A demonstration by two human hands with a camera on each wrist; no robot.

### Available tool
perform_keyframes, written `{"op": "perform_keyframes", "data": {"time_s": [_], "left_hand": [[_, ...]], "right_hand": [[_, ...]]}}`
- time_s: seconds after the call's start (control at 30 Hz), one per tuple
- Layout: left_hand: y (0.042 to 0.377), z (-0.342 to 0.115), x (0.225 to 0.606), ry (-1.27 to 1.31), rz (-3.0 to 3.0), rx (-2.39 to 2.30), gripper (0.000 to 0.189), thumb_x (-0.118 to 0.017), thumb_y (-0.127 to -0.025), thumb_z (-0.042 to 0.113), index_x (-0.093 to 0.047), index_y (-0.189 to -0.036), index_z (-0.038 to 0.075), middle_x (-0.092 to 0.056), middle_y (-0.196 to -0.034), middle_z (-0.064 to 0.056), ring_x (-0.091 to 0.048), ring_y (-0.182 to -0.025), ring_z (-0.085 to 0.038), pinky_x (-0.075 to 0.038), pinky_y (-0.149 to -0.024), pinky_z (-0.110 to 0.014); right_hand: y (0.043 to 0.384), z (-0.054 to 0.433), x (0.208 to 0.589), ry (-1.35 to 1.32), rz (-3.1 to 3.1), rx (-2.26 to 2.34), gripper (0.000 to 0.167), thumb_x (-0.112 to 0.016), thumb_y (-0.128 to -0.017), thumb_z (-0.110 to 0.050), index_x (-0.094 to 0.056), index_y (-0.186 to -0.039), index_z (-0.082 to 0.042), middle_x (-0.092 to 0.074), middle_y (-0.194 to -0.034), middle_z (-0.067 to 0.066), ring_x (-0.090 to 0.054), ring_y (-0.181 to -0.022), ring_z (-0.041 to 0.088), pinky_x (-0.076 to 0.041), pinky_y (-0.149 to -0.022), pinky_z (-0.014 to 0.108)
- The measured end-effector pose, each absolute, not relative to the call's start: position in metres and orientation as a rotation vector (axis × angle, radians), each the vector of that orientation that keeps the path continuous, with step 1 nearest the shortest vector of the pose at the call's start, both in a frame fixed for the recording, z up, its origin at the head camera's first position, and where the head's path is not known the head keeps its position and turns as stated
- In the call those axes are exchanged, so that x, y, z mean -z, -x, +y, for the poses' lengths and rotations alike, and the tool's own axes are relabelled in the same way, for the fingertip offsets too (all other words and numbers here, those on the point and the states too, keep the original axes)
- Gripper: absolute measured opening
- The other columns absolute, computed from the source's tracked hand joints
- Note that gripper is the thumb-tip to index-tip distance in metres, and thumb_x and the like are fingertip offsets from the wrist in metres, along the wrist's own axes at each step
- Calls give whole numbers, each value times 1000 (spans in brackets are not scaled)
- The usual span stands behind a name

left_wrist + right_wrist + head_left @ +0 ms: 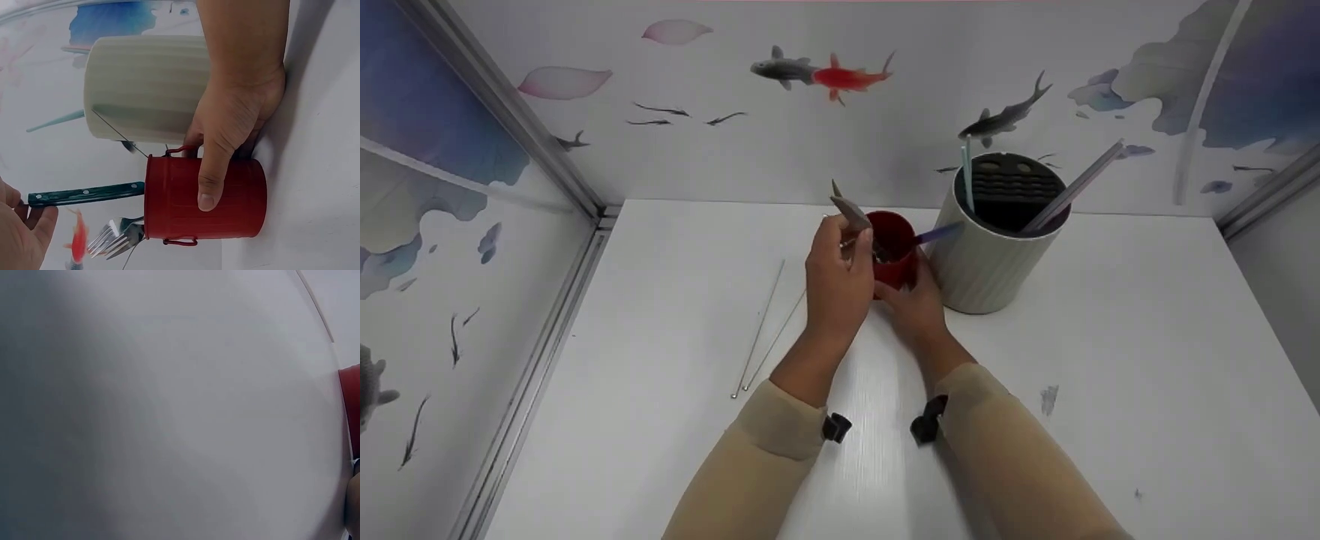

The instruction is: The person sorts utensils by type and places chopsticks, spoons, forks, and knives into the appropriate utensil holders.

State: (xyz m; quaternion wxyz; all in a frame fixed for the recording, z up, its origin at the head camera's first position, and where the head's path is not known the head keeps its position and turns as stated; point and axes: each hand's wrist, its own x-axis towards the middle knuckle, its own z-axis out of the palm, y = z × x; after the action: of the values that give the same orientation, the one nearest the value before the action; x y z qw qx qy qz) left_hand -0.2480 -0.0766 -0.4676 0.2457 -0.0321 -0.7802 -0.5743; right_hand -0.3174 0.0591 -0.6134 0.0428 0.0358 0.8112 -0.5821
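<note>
My left hand [840, 281] pinches a knife [851, 212] by its grey blade, tip up. The knife's green riveted handle [84, 194] points down, its end overlapping the rim of a small red bucket [169, 202] in the left wrist view. My right hand [915, 304] holds that bucket from the right, with the thumb [211, 180] across its wall. Forks [115, 239] stick out of the bucket, tines up. A blue-purple strip [937, 233] leans out over its right rim. In the right wrist view only the bucket's edge [351, 410] and part of a finger [353, 500] appear.
A pale ribbed holder [982, 270] with a black slotted insert stands close to the right of the bucket. A pale green stick [967, 180] and a clear straw-like stick [1076, 184] lean in it. Thin metal rods [757, 330] lie on the white table, left of my hands.
</note>
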Motion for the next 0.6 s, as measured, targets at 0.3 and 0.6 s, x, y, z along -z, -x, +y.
{"op": "perform_keyframes", "data": {"time_s": [0.3,0.6], "left_hand": [[254,-75,484,26,-2234,1624,23,-57,-107,17,-58,-128,8,-64,-130,-9,-64,-124,-18,-57,-102,-31],[263,-71,495,-58,-2312,1619,23,-62,-105,21,-66,-123,7,-72,-123,-9,-70,-115,-18,-60,-96,-33]], "right_hand": [[317,59,612,-119,2452,1792,104,-87,-84,-38,-23,-165,-34,-35,-168,-4,-31,-157,18,-34,-126,42],[318,58,611,-125,2480,1772,104,-85,-85,-40,-21,-166,-31,-33,-169,0,-30,-157,20,-32,-127,42]]}}
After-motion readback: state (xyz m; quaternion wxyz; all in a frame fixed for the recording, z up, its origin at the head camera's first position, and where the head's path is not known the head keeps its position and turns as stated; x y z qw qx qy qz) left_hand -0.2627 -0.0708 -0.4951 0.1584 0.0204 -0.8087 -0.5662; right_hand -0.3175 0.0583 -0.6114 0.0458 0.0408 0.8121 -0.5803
